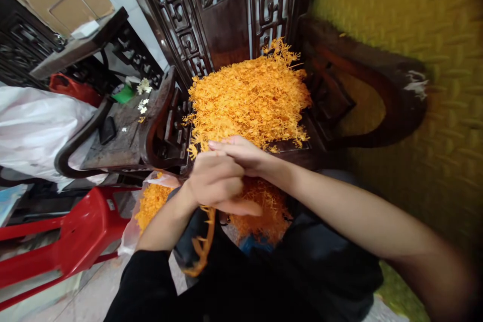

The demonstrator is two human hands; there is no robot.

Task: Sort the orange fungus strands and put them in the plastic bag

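Note:
A large heap of orange, thread-like pieces covers the seat of a dark carved wooden chair. At the heap's front edge my two hands meet. My left hand is closed, with an orange strand hanging below it over my leg. Partly behind it, my right hand has its fingers pressed together; what they hold is hidden. Under the hands, between my knees, sits a darker orange pile with something blue beneath it.
To the left are a red plastic chair, a bag of orange pieces, and a wooden seat bearing a phone, white flowers and a green container. A curved armrest stands at right.

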